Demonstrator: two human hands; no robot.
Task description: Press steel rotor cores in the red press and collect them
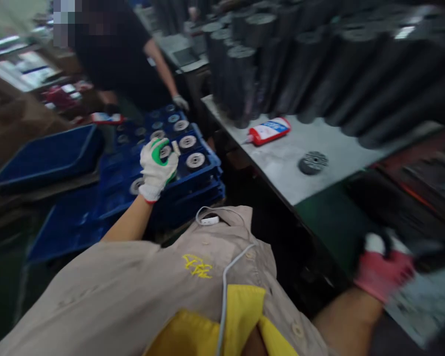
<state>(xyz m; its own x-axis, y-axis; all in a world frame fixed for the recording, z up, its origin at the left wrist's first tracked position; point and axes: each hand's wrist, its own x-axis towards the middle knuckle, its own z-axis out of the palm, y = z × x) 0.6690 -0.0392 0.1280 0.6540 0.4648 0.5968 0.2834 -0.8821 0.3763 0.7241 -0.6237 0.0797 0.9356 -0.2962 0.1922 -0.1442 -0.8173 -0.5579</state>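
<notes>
My left hand (157, 168), in a white glove with a green palm, reaches over the blue tray (203, 173). Its fingers curl around a round part (165, 151) with a pale face and dark rim. More such parts, like the one (195, 160) at the tray's corner, sit beside it. My right hand (384, 264), in a red glove with white fingertips, is low at the right, blurred by motion. Something dark shows between its fingertips; whether it is held is unclear. A dark slotted disc (313, 162) lies on the grey tabletop (274, 165).
A red and white bottle (270, 131) lies on the tabletop before several dark cylinders (237, 81). Across the blue trays stands a person (114, 59) in dark clothing, one gloved hand near the far edge. Another blue tray (48, 155) is at left. A dark gap separates trays and table.
</notes>
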